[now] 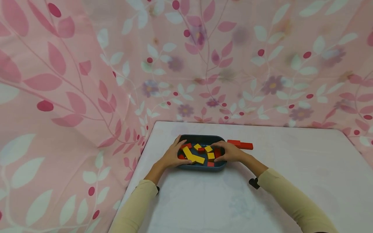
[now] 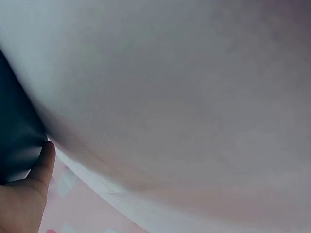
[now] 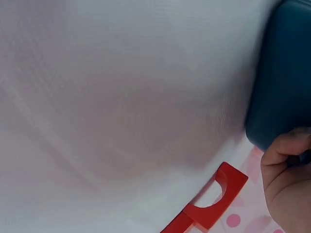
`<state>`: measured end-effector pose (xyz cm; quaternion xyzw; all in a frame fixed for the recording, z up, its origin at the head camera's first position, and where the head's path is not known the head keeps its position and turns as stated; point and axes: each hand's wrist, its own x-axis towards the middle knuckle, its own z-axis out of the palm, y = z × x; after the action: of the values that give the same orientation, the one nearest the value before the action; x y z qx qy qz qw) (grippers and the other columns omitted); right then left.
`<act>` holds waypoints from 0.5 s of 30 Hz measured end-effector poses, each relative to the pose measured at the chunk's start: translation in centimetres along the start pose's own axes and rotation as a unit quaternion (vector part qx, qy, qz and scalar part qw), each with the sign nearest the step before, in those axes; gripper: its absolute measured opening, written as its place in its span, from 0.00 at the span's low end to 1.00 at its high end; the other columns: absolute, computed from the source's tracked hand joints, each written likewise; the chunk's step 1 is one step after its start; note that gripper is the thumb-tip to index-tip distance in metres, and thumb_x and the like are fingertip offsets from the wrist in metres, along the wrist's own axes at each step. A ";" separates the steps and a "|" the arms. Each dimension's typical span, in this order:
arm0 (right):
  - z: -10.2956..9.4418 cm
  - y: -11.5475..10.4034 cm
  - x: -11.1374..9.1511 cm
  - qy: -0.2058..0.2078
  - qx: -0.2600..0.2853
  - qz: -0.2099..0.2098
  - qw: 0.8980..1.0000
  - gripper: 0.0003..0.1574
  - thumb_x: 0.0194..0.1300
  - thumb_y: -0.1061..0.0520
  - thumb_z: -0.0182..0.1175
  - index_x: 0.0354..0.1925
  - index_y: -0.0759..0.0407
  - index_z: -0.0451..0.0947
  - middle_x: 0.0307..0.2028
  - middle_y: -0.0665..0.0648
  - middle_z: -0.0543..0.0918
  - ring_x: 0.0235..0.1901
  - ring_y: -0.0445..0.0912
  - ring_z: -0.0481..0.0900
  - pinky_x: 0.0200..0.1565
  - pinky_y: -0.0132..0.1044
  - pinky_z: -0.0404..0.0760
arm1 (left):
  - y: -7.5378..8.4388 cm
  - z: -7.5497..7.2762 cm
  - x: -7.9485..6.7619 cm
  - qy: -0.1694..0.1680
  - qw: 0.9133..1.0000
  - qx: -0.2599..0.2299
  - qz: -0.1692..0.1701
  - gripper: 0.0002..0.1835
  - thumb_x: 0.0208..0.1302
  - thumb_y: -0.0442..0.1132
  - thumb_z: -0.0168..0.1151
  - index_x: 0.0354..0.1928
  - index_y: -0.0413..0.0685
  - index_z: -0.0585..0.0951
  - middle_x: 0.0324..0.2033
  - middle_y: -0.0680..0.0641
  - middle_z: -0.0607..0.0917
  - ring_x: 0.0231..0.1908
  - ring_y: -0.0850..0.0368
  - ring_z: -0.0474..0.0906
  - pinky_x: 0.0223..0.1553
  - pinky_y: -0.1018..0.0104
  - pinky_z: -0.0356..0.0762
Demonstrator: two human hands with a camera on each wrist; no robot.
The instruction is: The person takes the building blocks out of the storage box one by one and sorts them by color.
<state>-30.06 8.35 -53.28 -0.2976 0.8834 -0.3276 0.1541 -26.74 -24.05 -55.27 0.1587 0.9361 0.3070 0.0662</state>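
Note:
A dark blue tray [image 1: 201,168] with rounded corners stands on the white-covered table, holding several yellow and red blocks. One yellow angled block [image 1: 198,159] lies near its front wall. My left hand [image 1: 172,155] grips the left end of the tray, with thumb and fingers reaching over the rim. At the other end, my right hand [image 1: 231,151] holds the tray with bent fingers over the rim. A red block [image 1: 217,152] shows between those fingers and thumb; whether they touch it I cannot tell. The left wrist view shows the thumb [image 2: 43,167] against the tray.
Just beyond the right hand, red blocks [image 1: 246,145] lie on the tabletop; one has a rounded cut-out [image 3: 221,196] in the right wrist view. The white-covered table [image 1: 201,200] extends to both sides. Pink floral cloth [image 1: 215,64] hangs behind and at the left.

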 end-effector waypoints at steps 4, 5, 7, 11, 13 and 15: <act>0.0 -0.3 0.6 -0.005 -0.040 0.034 0.999 0.50 0.49 0.43 0.77 0.67 0.52 0.71 0.65 0.61 0.74 0.62 0.57 0.70 0.65 0.59 0.71 | 0.2 -0.1 0.0 0.003 1.000 -0.008 0.000 0.58 0.44 0.72 0.71 0.76 0.64 0.57 0.80 0.56 0.39 0.76 0.41 0.49 0.70 0.34 0.56; -0.1 -0.4 0.8 -0.007 -0.047 0.043 0.998 0.51 0.48 0.43 0.78 0.67 0.52 0.71 0.64 0.60 0.74 0.62 0.57 0.70 0.65 0.58 0.71 | 0.2 -0.1 0.0 0.005 1.000 -0.012 0.001 0.58 0.44 0.72 0.71 0.76 0.64 0.58 0.80 0.56 0.39 0.76 0.41 0.50 0.70 0.34 0.56; 0.0 -0.6 1.0 -0.009 -0.059 0.062 0.996 0.52 0.46 0.43 0.79 0.67 0.52 0.71 0.64 0.60 0.75 0.62 0.56 0.71 0.65 0.57 0.72 | 0.3 -0.1 0.1 0.007 1.000 -0.017 0.003 0.58 0.45 0.72 0.71 0.76 0.63 0.58 0.80 0.55 0.39 0.76 0.40 0.50 0.70 0.33 0.56; 0.2 -0.8 1.3 -0.017 -0.089 0.093 0.992 0.53 0.45 0.43 0.80 0.66 0.54 0.72 0.61 0.60 0.76 0.59 0.54 0.73 0.62 0.55 0.76 | 0.3 -0.1 0.1 0.001 1.000 -0.014 0.003 0.57 0.45 0.72 0.71 0.76 0.63 0.58 0.80 0.55 0.39 0.76 0.40 0.49 0.70 0.33 0.56; 0.4 -1.0 1.4 -0.019 -0.104 0.102 0.989 0.53 0.45 0.42 0.80 0.66 0.56 0.72 0.59 0.60 0.77 0.56 0.53 0.74 0.60 0.54 0.78 | 0.3 -0.1 0.0 0.000 1.000 -0.012 0.001 0.57 0.45 0.72 0.71 0.76 0.63 0.58 0.80 0.55 0.40 0.76 0.40 0.49 0.69 0.33 0.56; 0.5 -1.1 1.4 -0.022 -0.120 0.112 0.986 0.53 0.44 0.42 0.80 0.65 0.57 0.72 0.57 0.60 0.78 0.54 0.52 0.75 0.58 0.53 0.79 | 0.3 0.0 0.0 -0.003 1.000 -0.011 -0.002 0.57 0.45 0.72 0.71 0.76 0.64 0.58 0.80 0.55 0.40 0.76 0.40 0.49 0.69 0.33 0.56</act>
<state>-30.43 6.51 -53.01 -0.2204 0.9403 -0.1937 0.1724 -26.64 -23.86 -55.07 0.1568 0.9328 0.3167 0.0711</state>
